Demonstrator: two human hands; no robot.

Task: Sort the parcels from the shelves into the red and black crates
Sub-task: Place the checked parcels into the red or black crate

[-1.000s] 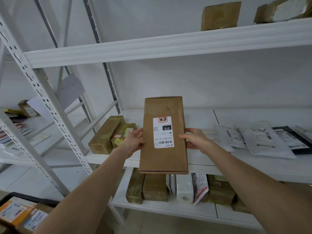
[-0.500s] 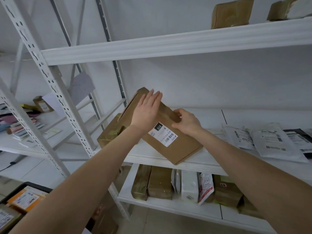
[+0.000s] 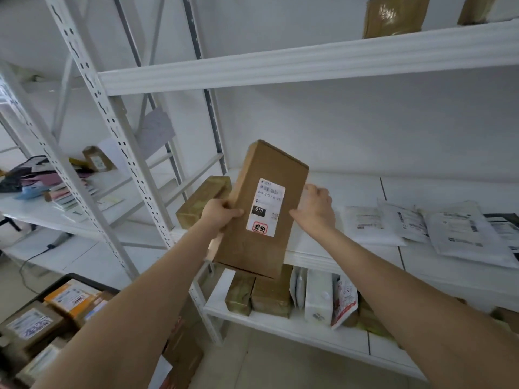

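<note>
STEP label check | left hand [image 3: 222,216] fingers curled round parcel [image 3: 252,254] left edge | right hand [image 3: 316,209] pinches right edge | label [image 3: 266,206] faces viewer, likely to read sort code

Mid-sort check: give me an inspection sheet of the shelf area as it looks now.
Surface: white metal shelf, middle board partly bare.
Job's things: long brown cardboard box with white label held in front of the shelf; black crate lower left holds labelled parcels; red crate not seen.
Clutter: white mailer bags flat at right; tape-wrapped brown parcel left of the box.
Hands: left hand and right hand grip the box's long edges.
Cables: dark cable on floor, far left.
Surroundings: white wall; neighbouring shelf with pink and blue packets.
</note>
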